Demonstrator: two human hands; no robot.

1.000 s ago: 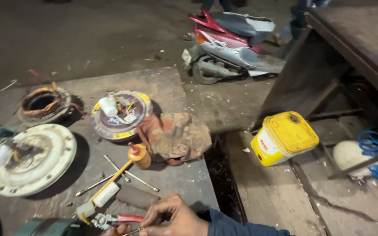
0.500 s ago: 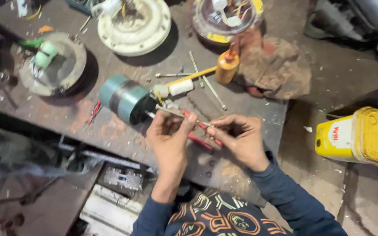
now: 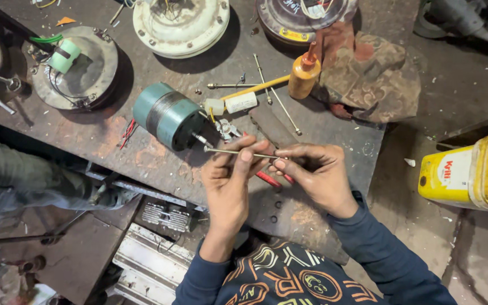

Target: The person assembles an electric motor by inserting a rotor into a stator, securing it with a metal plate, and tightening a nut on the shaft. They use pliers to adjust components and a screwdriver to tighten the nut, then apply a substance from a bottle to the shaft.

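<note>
Repair workshop: motor parts [image 3: 169,116], grimy workbench [image 3: 142,152]

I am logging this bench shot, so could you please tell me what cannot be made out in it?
- Head view: red-handled pliers, mostly hidden beneath the left hand and right hand.
- Thin rod: its right end is hidden in the right hand.
- Yellow container: cut by the right edge.
- Cream round housing: cut by the top edge.

Dark blue long sleeves [image 3: 379,254], black top [image 3: 289,279] with orange-and-white print.
</note>
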